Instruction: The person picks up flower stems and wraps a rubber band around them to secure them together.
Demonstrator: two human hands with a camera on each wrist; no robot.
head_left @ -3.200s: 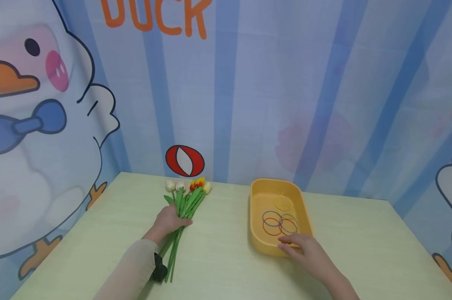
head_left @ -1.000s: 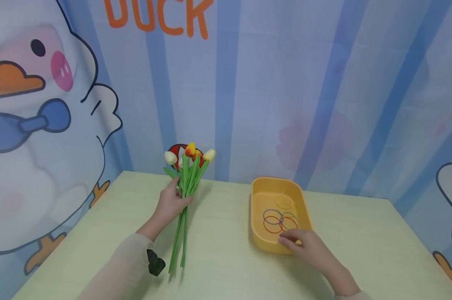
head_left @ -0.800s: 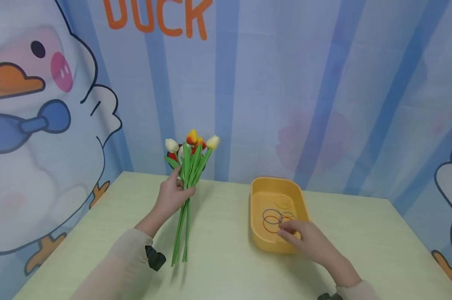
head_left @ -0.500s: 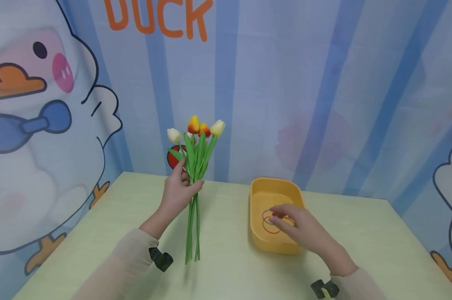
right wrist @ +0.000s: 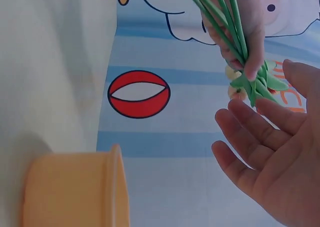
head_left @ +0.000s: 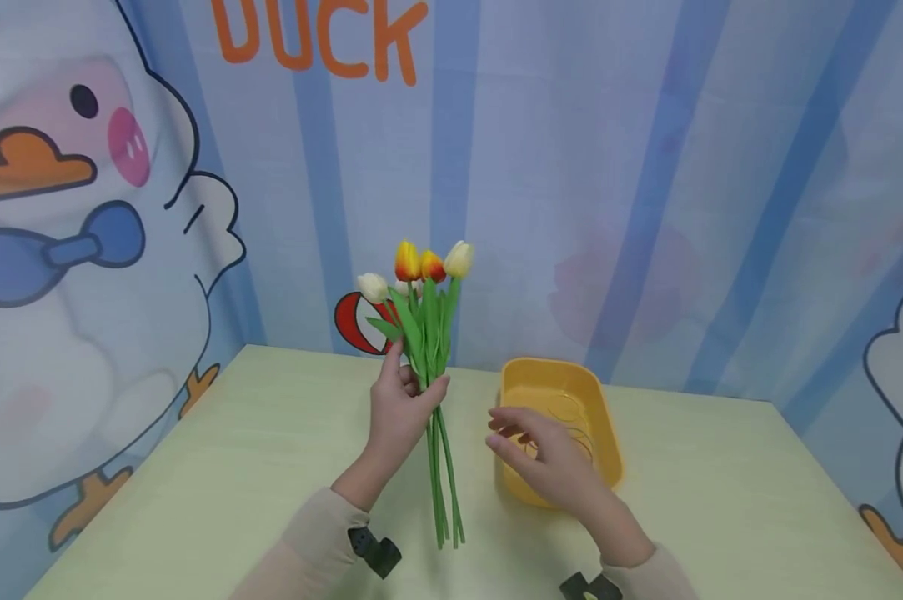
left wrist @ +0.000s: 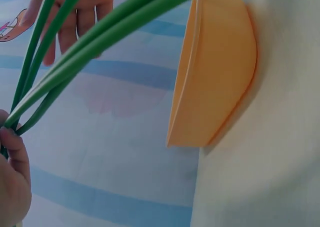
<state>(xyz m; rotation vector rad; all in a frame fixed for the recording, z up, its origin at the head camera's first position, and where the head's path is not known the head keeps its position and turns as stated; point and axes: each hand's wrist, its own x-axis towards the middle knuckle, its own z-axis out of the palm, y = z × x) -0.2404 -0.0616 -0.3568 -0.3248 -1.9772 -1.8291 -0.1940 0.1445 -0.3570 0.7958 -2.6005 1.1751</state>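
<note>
My left hand point(head_left: 400, 417) grips a bunch of tulips point(head_left: 432, 333) by the stems, just under the leaves. White, cream and orange-yellow blooms point up, and the bare stems hang below the hand over the table. In the left wrist view the green stems point(left wrist: 100, 42) cross in front, pinched near the thumb. My right hand point(head_left: 552, 458) is in front of the yellow basin point(head_left: 522, 371), to the right of the flowers. The right wrist view shows its fingers point(right wrist: 245, 132) loosely bent and apart, holding nothing, with the tulips just beyond them.
Several thin coloured rings point(head_left: 579, 437) lie in the basin, partly hidden behind the right hand. The pale table point(head_left: 691, 492) ends at a blue striped curtain point(head_left: 526, 167) with duck drawings. Both wrists carry small black cameras.
The left hand has lifted the tulips off the table, turned them upright and carried them right. The right hand has moved from the basin's front rim leftward, toward the flowers.
</note>
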